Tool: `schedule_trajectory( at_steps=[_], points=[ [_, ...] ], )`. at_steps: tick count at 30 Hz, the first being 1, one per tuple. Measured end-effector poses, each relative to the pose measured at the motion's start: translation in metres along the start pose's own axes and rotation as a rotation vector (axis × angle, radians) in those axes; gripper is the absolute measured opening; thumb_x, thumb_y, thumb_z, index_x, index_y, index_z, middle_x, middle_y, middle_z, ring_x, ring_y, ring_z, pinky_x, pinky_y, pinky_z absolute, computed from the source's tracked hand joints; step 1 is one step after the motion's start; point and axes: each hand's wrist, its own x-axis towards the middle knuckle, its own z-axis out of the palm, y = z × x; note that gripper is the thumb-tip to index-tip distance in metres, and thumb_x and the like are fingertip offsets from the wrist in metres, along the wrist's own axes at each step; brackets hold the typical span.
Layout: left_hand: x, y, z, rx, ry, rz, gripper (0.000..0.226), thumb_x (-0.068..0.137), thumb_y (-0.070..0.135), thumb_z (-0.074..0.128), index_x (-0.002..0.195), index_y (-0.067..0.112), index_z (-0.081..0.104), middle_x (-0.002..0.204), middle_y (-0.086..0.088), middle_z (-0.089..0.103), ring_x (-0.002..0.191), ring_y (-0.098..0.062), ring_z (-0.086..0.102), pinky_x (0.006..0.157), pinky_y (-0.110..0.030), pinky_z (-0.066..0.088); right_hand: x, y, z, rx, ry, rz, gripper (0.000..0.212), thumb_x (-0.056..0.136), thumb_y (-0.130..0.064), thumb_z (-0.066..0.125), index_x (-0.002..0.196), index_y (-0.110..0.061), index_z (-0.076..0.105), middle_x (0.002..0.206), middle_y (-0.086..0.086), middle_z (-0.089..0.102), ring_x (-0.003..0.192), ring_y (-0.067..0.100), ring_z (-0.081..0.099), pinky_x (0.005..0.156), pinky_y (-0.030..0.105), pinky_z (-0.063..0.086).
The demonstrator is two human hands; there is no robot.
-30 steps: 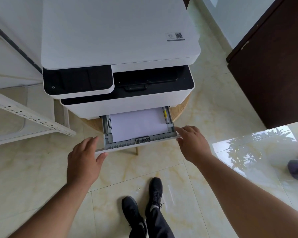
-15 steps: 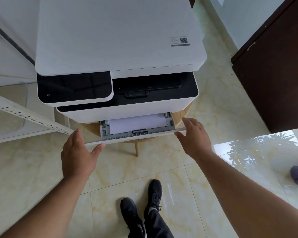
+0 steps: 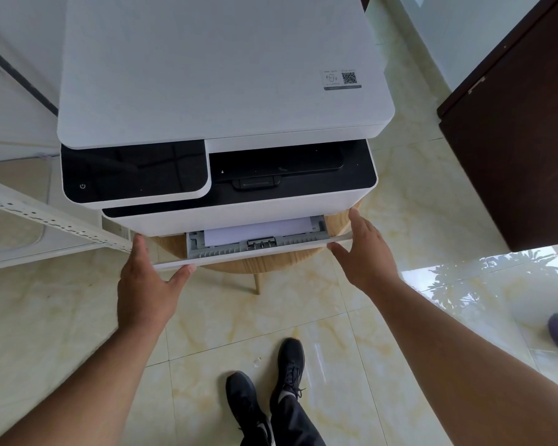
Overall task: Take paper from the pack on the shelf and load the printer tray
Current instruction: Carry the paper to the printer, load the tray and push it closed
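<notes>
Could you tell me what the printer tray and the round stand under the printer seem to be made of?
The printer tray looks like moulded plastic: matte grey ribbed interior, smooth white front lip. The round stand appears to be light wood, or a wood-look veneer, judging by its visible grain and tan colour.

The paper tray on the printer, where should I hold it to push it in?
Hold the paper tray by the two ends of its long white front lip, coming from the front, as the left hand and right hand do. The lip is wide and thin, so a grip at both ends should keep it sliding straight into the printer.
</notes>
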Motion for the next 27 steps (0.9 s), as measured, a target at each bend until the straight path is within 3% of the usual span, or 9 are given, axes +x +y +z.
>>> schedule_trajectory(
  at_steps=[5, 12, 23, 27],
  points=[
    [0.000, 0.008, -0.001, -0.113, 0.054, 0.014, 0.097, 0.074, 0.034, 0.089, 0.148, 0.032, 0.026, 0.150, -0.010, 0.051, 0.134, -0.034, 0.051, 0.099, -0.054, 0.053, 0.004, -0.002, 0.000, 0.046, 0.026, 0.020, 0.083, 0.088, -0.039, 0.077, 0.154, -0.031, 0.027, 0.152, 0.000, 0.054, 0.135, 0.028, 0.055, 0.102, 0.050, 0.053],
    [0.004, 0.011, 0.003, -0.130, 0.088, -0.019, 0.097, 0.072, 0.036, 0.089, 0.147, 0.028, 0.027, 0.144, -0.015, 0.053, 0.132, -0.035, 0.051, 0.095, -0.056, 0.055, 0.010, -0.005, 0.001, 0.086, 0.049, 0.044, 0.079, 0.087, -0.037, 0.079, 0.151, -0.029, 0.033, 0.151, -0.001, 0.055, 0.134, 0.026, 0.055, 0.103, 0.048, 0.052],
    [0.014, 0.006, 0.008, -0.174, 0.099, -0.012, 0.085, 0.072, 0.036, 0.090, 0.135, 0.022, 0.034, 0.132, -0.009, 0.055, 0.121, -0.032, 0.054, 0.082, -0.040, 0.048, 0.013, -0.010, -0.002, 0.098, 0.064, 0.057, 0.070, 0.087, -0.036, 0.079, 0.142, -0.022, 0.040, 0.140, 0.000, 0.060, 0.123, 0.025, 0.060, 0.098, 0.046, 0.057],
    [0.018, 0.002, 0.007, -0.218, 0.087, 0.009, 0.089, 0.070, 0.033, 0.091, 0.137, 0.023, 0.035, 0.135, -0.005, 0.054, 0.125, -0.026, 0.053, 0.090, -0.036, 0.046, 0.013, -0.011, -0.004, 0.124, 0.052, 0.045, 0.074, 0.086, -0.031, 0.080, 0.145, -0.023, 0.035, 0.144, 0.000, 0.058, 0.128, 0.027, 0.058, 0.100, 0.049, 0.056]
  ],
)
